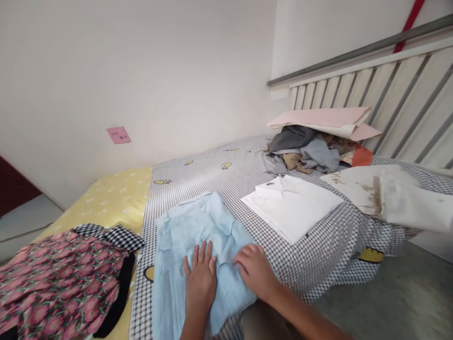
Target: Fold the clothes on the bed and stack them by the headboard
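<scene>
A light blue button-up shirt [170, 264] lies on the bed right before me, rumpled in its upper part, with a button showing near its lower right. My left hand [201, 271] rests flat on the middle of the shirt, fingers spread and holding nothing. At the shirt's right side, my right hand [256, 269] has its fingers curled and pinches the light blue fabric; its fingertips are partly hidden. A folded white shirt [297, 203] with a dark collar label lies just beyond, to the right.
A floral garment [71, 283] with black-and-white gingham parts lies at left on yellow bedding [116, 189]. The checked sheet [198, 172] covers the bed. At the back right are heaped clothes [304, 146] under pink sheets [325, 117], a stained whitish cloth [414, 198] and a railing [371, 89].
</scene>
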The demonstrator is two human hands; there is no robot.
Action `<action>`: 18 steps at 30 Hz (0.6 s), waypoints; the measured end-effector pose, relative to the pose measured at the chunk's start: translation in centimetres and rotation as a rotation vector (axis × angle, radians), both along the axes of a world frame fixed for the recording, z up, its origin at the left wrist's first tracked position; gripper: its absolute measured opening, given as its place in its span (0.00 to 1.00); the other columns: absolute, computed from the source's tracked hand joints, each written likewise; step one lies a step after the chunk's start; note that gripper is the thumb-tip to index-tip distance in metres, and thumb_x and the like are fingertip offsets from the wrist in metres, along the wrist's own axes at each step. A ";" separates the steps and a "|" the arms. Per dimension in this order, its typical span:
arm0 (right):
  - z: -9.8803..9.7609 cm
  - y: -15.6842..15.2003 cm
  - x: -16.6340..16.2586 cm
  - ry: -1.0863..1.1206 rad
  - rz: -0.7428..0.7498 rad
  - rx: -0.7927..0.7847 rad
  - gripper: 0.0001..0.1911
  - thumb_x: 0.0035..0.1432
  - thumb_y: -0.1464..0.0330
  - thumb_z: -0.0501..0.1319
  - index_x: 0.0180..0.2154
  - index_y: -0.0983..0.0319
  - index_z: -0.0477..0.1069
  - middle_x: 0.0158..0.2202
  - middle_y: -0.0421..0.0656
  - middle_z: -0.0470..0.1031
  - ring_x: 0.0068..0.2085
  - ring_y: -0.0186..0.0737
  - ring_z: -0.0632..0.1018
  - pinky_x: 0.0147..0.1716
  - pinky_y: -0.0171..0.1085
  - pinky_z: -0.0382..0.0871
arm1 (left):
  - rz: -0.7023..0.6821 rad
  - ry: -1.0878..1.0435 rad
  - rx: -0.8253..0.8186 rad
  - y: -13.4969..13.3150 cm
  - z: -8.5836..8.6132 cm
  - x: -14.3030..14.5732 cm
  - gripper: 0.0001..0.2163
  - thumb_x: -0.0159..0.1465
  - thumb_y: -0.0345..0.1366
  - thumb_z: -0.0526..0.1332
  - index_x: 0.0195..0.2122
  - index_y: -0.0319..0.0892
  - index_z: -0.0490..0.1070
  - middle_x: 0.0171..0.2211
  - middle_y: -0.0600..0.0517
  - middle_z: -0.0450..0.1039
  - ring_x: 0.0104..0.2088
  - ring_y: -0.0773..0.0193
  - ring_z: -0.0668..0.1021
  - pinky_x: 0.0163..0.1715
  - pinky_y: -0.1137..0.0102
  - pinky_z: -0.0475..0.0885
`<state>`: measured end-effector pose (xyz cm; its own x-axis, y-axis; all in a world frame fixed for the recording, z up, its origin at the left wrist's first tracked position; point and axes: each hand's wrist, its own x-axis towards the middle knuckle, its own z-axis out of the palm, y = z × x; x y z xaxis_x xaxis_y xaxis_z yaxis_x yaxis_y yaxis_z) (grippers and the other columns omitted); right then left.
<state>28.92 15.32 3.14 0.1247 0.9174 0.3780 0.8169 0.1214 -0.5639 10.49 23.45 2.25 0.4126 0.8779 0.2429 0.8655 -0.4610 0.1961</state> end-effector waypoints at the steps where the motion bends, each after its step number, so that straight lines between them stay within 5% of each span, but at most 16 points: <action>1: -0.2 -0.3 -0.6 -0.074 0.024 -0.057 0.14 0.65 0.68 0.57 0.48 0.52 0.78 0.50 0.44 0.79 0.56 0.50 0.72 0.61 0.54 0.57 | -0.001 -0.040 -0.006 0.1 -0.2 -0.1 0.24 0.75 0.40 0.41 0.70 0.49 0.58 0.70 0.49 0.61 0.71 0.52 0.61 0.69 0.39 0.51; 3: -0.5 -0.2 -1.7 -0.151 0.070 -0.127 0.23 0.67 0.62 0.58 0.62 0.46 0.68 0.66 0.42 0.68 0.67 0.54 0.62 0.67 0.59 0.47 | 0.007 -0.148 -0.005 0.4 -0.5 -0.5 0.25 0.75 0.40 0.39 0.70 0.45 0.58 0.69 0.47 0.64 0.69 0.54 0.64 0.70 0.41 0.52; 6: -0.4 1.4 -2.9 -0.180 0.099 -0.188 0.30 0.69 0.59 0.55 0.70 0.40 0.55 0.73 0.38 0.55 0.73 0.56 0.51 0.69 0.64 0.39 | 0.048 -0.303 0.046 0.9 -1.1 -1.1 0.26 0.75 0.42 0.38 0.71 0.42 0.54 0.68 0.43 0.65 0.67 0.56 0.67 0.68 0.46 0.59; 9: -0.1 3.3 -3.8 -0.169 0.107 -0.201 0.28 0.70 0.58 0.53 0.69 0.39 0.57 0.73 0.37 0.57 0.73 0.58 0.51 0.68 0.67 0.37 | 0.045 -0.260 0.100 1.0 -1.3 -1.3 0.26 0.74 0.43 0.42 0.71 0.45 0.54 0.69 0.43 0.63 0.69 0.54 0.64 0.66 0.46 0.62; 12: 0.0 4.7 -3.9 -0.120 0.177 -0.203 0.24 0.69 0.60 0.54 0.65 0.43 0.66 0.72 0.39 0.59 0.73 0.58 0.53 0.69 0.66 0.38 | -0.010 -0.053 0.115 0.9 -1.1 -0.7 0.23 0.73 0.41 0.46 0.69 0.58 0.59 0.70 0.50 0.63 0.69 0.52 0.64 0.67 0.41 0.57; 15: 0.0 5.9 -2.2 0.140 0.221 -0.204 0.19 0.64 0.64 0.58 0.53 0.50 0.78 0.64 0.43 0.72 0.69 0.54 0.64 0.67 0.61 0.50 | 0.001 0.091 0.117 0.7 -0.9 0.0 0.23 0.73 0.40 0.48 0.67 0.61 0.60 0.69 0.53 0.63 0.69 0.49 0.64 0.66 0.38 0.55; 18: 0.4 7.2 0.9 0.578 -0.016 -0.151 0.19 0.64 0.65 0.51 0.49 0.58 0.79 0.44 0.46 0.83 0.45 0.45 0.83 0.48 0.46 0.74 | 0.027 0.136 0.121 0.6 -0.9 0.4 0.23 0.72 0.41 0.49 0.68 0.59 0.60 0.70 0.52 0.62 0.69 0.47 0.64 0.66 0.37 0.55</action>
